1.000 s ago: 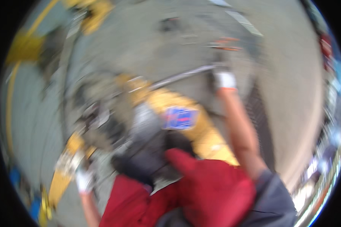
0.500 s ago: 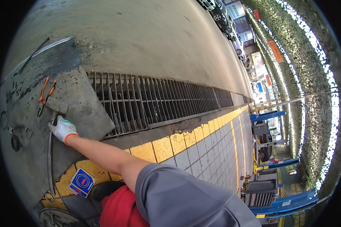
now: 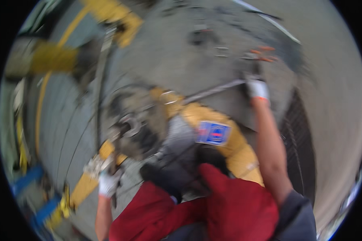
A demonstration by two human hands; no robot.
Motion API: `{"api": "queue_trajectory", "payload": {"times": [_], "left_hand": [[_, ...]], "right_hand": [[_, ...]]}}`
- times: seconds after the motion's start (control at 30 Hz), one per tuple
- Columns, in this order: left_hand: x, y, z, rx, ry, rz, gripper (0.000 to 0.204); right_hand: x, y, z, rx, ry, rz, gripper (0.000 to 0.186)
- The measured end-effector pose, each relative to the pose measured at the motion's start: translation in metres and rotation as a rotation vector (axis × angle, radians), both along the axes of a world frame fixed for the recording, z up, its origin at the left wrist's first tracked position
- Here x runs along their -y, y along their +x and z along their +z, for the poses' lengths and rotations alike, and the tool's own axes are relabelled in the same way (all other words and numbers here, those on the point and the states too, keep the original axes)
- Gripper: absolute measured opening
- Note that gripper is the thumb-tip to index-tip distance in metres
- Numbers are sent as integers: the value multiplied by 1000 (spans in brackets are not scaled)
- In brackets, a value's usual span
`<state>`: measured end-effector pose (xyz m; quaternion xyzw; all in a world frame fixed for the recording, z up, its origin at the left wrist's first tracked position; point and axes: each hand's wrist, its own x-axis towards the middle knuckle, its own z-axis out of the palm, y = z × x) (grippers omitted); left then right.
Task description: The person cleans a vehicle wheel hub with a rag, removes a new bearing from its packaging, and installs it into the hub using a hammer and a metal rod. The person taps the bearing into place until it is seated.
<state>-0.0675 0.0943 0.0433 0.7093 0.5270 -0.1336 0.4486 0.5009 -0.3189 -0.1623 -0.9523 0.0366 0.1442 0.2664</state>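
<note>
My right hand point(image 3: 258, 89), in a white glove with an orange cuff, is closed around a long-handled hammer point(image 3: 217, 89) near its head, over the grey mat. Beside it lie orange-handled pliers point(image 3: 265, 53). At the lower left, my gloved left hand point(image 3: 109, 182) is wrapped round the upright handle of a tool whose kind blur hides. That tool reaches toward a dark round metal part point(image 3: 149, 110) on the floor, where a curved metal piece point(image 3: 132, 125) shows. A metal ring point(image 3: 169, 97) lies by the hammer's handle end.
A blue box point(image 3: 215, 133) lies on the yellow-painted strip before my knees. A long metal bar point(image 3: 101, 84) lies to the left, near a yellow-banded post point(image 3: 52, 58). The floor grate point(image 3: 299, 140) runs at the right. Small tools point(image 3: 199, 35) lie farther off on the mat.
My view has swung left and down, blurring the picture. My left hand and the round metal part's surroundings have come into view. The right hand stays at the hammer.
</note>
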Motion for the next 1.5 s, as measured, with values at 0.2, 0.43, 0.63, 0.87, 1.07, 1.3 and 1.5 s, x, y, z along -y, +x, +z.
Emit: {"api": "queue_trajectory", "payload": {"times": [0.2,0.43,0.63,0.87,1.07,1.3,1.5], "left_hand": [[55,-7,8,-75,-57,204,26],[-8,-59,-23,-37,-188,196,31],[-24,-76,-54,-49,-221,57,34],[-46,-93,-89,145,187,-362,72],[-47,-66,-32,-35,152,-353,61],[-39,-77,-35,-15,192,-349,62],[-33,-72,-47,61,144,-274,69]], "right_hand": [[-28,-7,-42,-349,514,-288,46],[-57,-36,3,-410,547,-403,39],[-43,-30,5,-499,724,-436,30],[3,29,8,-516,900,-447,14],[-52,-14,89,-471,861,-324,38],[-159,-120,252,-1019,1346,444,26],[-260,-256,292,-375,417,819,49]]}}
